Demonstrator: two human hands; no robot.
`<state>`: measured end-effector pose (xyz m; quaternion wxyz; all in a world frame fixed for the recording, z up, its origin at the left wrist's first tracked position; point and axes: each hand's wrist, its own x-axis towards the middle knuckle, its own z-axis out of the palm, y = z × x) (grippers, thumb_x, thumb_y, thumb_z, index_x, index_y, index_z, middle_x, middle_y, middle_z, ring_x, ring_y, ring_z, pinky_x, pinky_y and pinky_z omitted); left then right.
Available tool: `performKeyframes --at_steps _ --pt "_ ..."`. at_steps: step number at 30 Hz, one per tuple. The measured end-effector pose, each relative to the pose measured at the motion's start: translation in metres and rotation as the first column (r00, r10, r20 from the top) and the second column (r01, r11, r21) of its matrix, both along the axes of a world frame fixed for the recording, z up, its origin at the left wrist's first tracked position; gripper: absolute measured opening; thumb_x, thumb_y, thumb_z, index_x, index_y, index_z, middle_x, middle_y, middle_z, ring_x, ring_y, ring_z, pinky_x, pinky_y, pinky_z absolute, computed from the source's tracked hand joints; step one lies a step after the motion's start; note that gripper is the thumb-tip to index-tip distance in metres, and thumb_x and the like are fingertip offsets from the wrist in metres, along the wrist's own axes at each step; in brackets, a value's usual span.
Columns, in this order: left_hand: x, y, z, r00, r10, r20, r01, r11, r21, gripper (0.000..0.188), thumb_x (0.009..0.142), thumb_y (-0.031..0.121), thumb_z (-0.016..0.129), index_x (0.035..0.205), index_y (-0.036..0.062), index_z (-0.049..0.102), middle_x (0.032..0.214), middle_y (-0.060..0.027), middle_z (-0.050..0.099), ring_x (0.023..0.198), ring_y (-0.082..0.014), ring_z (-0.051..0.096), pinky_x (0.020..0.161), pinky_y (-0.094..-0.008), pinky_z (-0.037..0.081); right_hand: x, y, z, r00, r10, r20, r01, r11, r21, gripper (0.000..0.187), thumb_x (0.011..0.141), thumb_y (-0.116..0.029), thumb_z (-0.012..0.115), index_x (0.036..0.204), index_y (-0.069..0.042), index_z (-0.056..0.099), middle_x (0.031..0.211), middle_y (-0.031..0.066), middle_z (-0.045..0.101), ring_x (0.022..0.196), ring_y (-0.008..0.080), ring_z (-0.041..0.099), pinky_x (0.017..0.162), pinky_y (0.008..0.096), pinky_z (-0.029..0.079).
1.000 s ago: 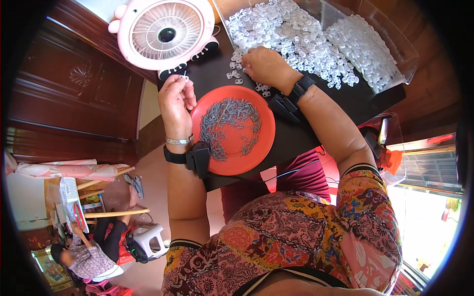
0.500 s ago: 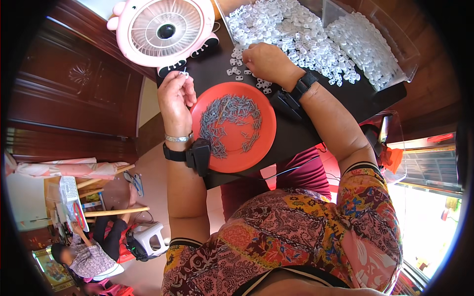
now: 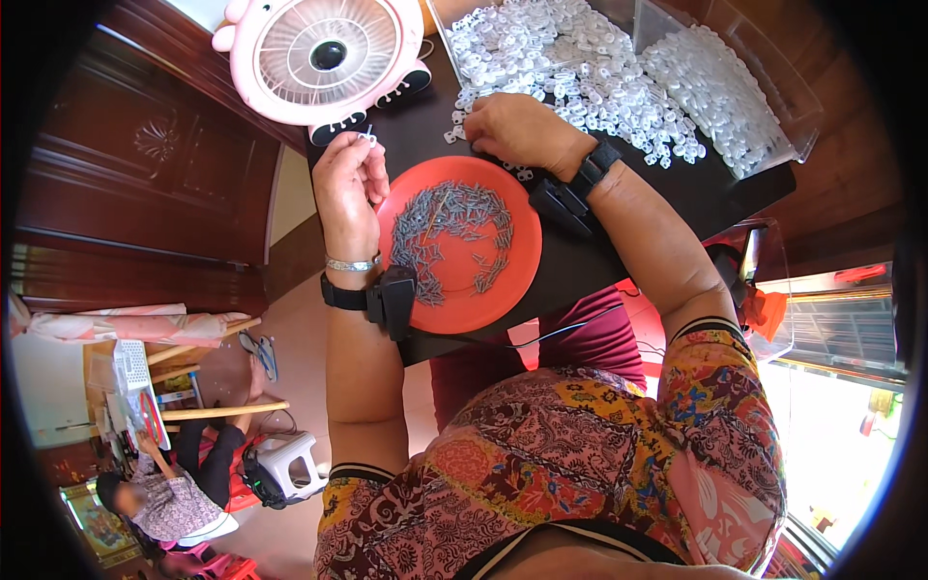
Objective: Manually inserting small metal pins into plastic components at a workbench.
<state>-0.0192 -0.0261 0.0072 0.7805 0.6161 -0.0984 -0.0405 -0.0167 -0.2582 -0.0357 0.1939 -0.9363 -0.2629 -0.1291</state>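
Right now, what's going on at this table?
The person's left hand pinches a small white plastic piece with a thin grey pin sticking up from it. The right hand is at the edge of a heap of white pieces; whether it holds anything is hidden. A red-orange plate of grey pins lies on the black table.

Bare counter right of the red plate leaves passage; white pieces block beyond it, a fan beyond-left.
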Motion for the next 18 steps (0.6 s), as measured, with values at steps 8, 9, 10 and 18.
performKeyframes --at_steps 8,9,10,18 --pt "0.000 0.000 -0.001 1.000 -0.006 -0.007 0.006 1.000 -0.013 0.017 0.085 0.016 0.052 0.073 0.0047 0.055 0.056 -0.0005 0.050 0.043 -0.0093 0.045 0.040 -0.0211 0.029 0.002 -0.002 -0.003 0.995 -0.100 0.029 0.101 0.994 -0.051 0.011 0.076 -0.010 0.060 0.085 -0.007 0.065 0.085 0.0113 0.063 0.083 0.0309 0.062 0.074 0.0399 0.049" --pt "-0.001 -0.001 -0.001 1.000 -0.007 -0.010 0.007 1.000 -0.007 0.017 0.085 0.017 0.052 0.073 0.0048 0.055 0.056 -0.0004 0.050 0.043 -0.0092 0.045 0.040 -0.0210 0.028 0.004 -0.003 -0.005 0.993 -0.114 0.022 0.114 0.993 -0.029 0.012 0.075 -0.010 0.060 0.085 -0.008 0.067 0.085 0.0123 0.064 0.085 0.0308 0.062 0.074 0.0403 0.049" --pt "-0.001 -0.002 -0.002 1.000 -0.008 -0.014 0.008 1.000 -0.001 0.017 0.085 0.017 0.052 0.074 0.0050 0.055 0.056 -0.0002 0.050 0.043 -0.0091 0.045 0.040 -0.0209 0.028 0.006 -0.005 -0.006 0.992 -0.127 0.015 0.127 0.992 -0.008 0.014 0.074 -0.010 0.059 0.085 -0.009 0.068 0.084 0.0133 0.065 0.086 0.0307 0.063 0.074 0.0407 0.049" --pt "0.000 0.003 -0.002 0.997 -0.071 -0.006 0.071 0.995 0.064 0.014 0.087 0.018 0.050 0.082 0.0048 0.052 0.063 -0.0028 0.050 0.049 -0.0117 0.044 0.045 -0.0232 0.031 0.002 -0.004 -0.004 0.982 -0.172 0.083 0.179 0.979 -0.093 0.013 0.076 -0.011 0.057 0.085 -0.008 0.066 0.083 0.0119 0.065 0.082 0.0311 0.063 0.073 0.0411 0.049"
